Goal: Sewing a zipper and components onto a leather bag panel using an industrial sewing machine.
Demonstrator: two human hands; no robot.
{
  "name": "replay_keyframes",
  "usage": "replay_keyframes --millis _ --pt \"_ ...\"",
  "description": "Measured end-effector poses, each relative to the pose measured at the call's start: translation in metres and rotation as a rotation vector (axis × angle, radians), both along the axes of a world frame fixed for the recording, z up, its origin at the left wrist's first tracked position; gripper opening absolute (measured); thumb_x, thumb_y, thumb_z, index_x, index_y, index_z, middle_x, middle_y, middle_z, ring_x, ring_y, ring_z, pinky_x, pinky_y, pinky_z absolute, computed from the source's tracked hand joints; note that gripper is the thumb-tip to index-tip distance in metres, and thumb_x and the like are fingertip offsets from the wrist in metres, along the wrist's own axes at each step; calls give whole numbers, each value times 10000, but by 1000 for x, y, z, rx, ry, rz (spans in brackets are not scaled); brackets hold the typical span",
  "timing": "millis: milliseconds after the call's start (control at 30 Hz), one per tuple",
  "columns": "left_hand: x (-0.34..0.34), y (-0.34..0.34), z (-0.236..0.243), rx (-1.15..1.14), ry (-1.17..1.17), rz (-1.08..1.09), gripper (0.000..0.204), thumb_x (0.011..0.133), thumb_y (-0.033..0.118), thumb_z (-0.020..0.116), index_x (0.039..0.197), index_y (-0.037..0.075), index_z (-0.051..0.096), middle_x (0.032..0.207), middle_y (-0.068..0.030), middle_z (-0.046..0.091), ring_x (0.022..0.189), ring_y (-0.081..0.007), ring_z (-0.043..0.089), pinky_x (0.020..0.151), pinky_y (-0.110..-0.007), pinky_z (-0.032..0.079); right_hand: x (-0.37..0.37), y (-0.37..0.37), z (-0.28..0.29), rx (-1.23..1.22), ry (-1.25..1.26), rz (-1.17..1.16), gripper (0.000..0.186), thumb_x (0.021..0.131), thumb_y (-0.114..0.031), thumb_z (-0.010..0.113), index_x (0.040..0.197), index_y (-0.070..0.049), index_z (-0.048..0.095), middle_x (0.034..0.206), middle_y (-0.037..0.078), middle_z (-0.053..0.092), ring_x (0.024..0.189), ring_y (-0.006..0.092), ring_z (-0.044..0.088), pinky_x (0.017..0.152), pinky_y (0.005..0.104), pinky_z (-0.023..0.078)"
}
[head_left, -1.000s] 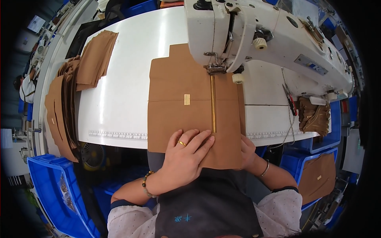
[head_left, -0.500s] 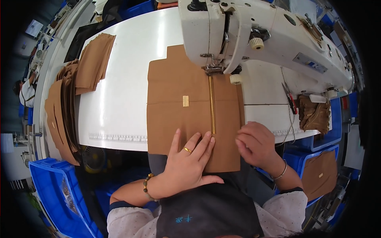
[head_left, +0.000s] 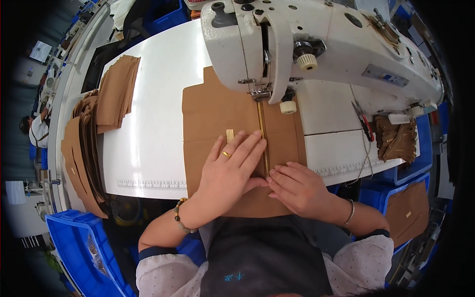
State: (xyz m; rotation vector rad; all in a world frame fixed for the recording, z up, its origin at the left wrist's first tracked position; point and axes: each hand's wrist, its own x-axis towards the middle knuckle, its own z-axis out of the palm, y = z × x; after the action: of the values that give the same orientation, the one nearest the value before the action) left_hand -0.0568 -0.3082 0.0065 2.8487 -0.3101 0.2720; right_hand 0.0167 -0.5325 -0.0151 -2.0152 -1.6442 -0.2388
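A brown cloth panel point(head_left: 213, 111) lies on the white sewing table, its far end under the head of a white sewing machine point(head_left: 232, 54). A gold zipper point(head_left: 262, 123) runs down the panel from the presser foot point(head_left: 259, 94). My left hand point(head_left: 230, 161) rests flat over the panel, fingers stretched out, index tip beside the zipper. My right hand point(head_left: 299, 190) lies palm down at the zipper's near end, with slightly bent fingers touching the cloth. The two hands almost meet there, hiding part of the zipper. A small pale label point(head_left: 229, 134) shows above my left fingers.
Stacked brown cloth pieces point(head_left: 118, 94) and a thicker pile point(head_left: 81, 153) lie at the left. Red-handled snips point(head_left: 364, 123) and a dark brown bundle point(head_left: 397, 138) are at the right. Blue bins point(head_left: 74, 232) stand below the table, and a person point(head_left: 38, 131) sits far left.
My left hand has slid farther up the panel along the zipper. My right hand has moved left from the panel's edge onto the zipper's near end, its fingers straightening.
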Motion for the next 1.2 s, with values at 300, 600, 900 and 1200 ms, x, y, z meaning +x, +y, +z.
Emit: replay_keyframes --millis 300,600,900,1200 --pt "13 3 9 73 93 -16 809 751 561 749 1392 84 623 1475 -64 581 1365 -282 546 1144 -596 383 13 4 9 -32 57 92 304 819 -214 770 1025 2 716 1100 117 702 1088 291 677 943 426 571" --pt "37 13 5 83 58 -8 817 754 585 723 1383 72 633 1468 -56 582 1371 -266 543 1137 -626 378 27 12 5 -20 8 22 360 823 -231 774 1073 18 704 1118 141 690 1078 289 667 935 419 573" --pt "68 29 3 45 47 -15 794 733 529 779 1362 64 643 1416 -64 595 1374 -283 530 1150 -621 358 53 25 3 -17 8 11 447 780 -243 798 1115 32 689 1143 129 663 1078 284 645 911 402 564" --pt "72 34 -4 -101 59 -16 774 751 473 804 1360 27 631 1434 -117 577 1407 -329 493 1165 -551 386 74 31 7 -56 88 57 443 754 -234 811 1120 -16 690 1126 87 659 1051 262 641 874 379 564"
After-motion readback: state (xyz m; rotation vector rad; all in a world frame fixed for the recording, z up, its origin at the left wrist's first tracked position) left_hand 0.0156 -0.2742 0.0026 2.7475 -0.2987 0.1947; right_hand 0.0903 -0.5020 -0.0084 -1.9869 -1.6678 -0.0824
